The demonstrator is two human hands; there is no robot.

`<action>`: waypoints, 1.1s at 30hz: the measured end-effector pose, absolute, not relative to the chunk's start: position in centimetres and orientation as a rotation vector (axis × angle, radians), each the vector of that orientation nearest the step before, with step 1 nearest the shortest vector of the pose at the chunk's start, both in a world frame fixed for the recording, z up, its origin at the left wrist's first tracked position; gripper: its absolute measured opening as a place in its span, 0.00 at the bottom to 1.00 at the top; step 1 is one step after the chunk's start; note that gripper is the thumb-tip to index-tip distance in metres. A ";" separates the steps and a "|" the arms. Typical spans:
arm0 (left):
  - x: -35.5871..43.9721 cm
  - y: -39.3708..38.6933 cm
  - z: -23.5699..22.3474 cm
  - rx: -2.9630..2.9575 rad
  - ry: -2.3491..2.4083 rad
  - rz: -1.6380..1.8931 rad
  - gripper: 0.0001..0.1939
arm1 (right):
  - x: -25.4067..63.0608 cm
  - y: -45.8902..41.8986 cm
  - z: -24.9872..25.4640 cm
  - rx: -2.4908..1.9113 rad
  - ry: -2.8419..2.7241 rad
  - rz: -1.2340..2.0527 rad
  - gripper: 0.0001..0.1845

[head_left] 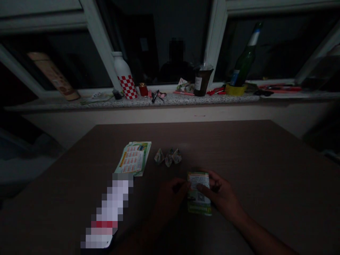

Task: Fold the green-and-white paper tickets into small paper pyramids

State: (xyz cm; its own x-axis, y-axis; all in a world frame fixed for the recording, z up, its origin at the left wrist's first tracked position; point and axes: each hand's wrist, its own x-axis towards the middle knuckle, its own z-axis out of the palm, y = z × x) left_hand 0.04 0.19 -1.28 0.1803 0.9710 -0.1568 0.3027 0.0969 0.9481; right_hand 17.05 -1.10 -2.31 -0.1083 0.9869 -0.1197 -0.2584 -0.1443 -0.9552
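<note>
A small green-and-white printed leaflet is held upright between my hands, just above the dark table. My right hand grips its right side, with the thumb across the front and the fingers behind. At its left edge, my left hand pinches the paper between thumb and fingertips. Beyond my hands, a little folded paper piece sits on the table, beside a cluster of similar folded paper pieces. To their left lies a stack of printed leaflets.
A blurred-out phone lies at the left, below the leaflet stack. Along the granite windowsill stand a checkered white bottle, a red jar, a dark drink cup and a green bottle within yellow tape.
</note>
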 end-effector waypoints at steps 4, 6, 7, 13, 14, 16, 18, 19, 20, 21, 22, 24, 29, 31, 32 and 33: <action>0.0 0.2 -1.5 1.437 1.315 0.822 0.16 | 17.1 -1.2 -2.2 -1.042 -1.022 1.504 0.26; 0.0 0.1 -1.5 1.448 1.307 0.828 0.15 | 17.2 -1.2 -2.2 -1.048 -1.018 1.511 0.26; 0.0 0.1 -1.5 1.451 1.303 0.824 0.15 | 17.2 -1.2 -2.3 -1.060 -1.011 1.509 0.27; 0.0 0.1 -1.4 1.433 1.285 0.813 0.15 | 17.4 -1.2 -2.8 -1.083 -1.013 1.505 0.27; 0.0 0.1 -1.4 1.431 1.280 0.814 0.15 | 17.4 -1.2 -2.8 -1.089 -1.015 1.499 0.27; 0.0 0.1 -1.5 1.434 1.273 0.808 0.15 | 17.4 -1.2 -2.8 -1.104 -1.023 1.487 0.27; 0.0 0.1 -1.6 1.442 1.280 0.806 0.15 | 17.3 -1.3 -2.7 -1.122 -1.024 1.472 0.27; 0.0 0.1 -1.6 1.447 1.281 0.806 0.16 | 17.3 -1.3 -2.6 -1.129 -1.022 1.468 0.28; 0.1 0.0 -1.6 1.448 1.281 0.805 0.16 | 17.3 -1.3 -2.5 -1.135 -1.018 1.465 0.28; 0.1 0.0 -1.5 1.449 1.282 0.801 0.16 | 17.3 -1.4 -2.4 -1.137 -1.014 1.465 0.29; 0.1 0.0 -1.5 1.449 1.283 0.798 0.16 | 17.2 -1.4 -2.3 -1.136 -1.014 1.468 0.29; 0.1 0.0 -1.3 1.455 1.287 0.791 0.16 | 17.2 -1.4 -2.2 -1.129 -1.018 1.477 0.28; 0.1 -0.1 -1.1 1.484 1.313 0.783 0.15 | 17.2 -1.4 -2.0 -1.153 -0.995 1.474 0.28; 0.1 -0.1 -1.1 1.483 1.305 0.790 0.15 | 17.2 -1.4 -2.0 -1.152 -1.003 1.478 0.27; 0.1 -0.1 -1.2 1.485 1.298 0.795 0.14 | 17.2 -1.4 -2.0 -1.145 -1.007 1.481 0.27; 0.1 -0.1 -1.2 1.488 1.294 0.796 0.14 | 17.2 -1.4 -2.0 -1.136 -1.009 1.486 0.26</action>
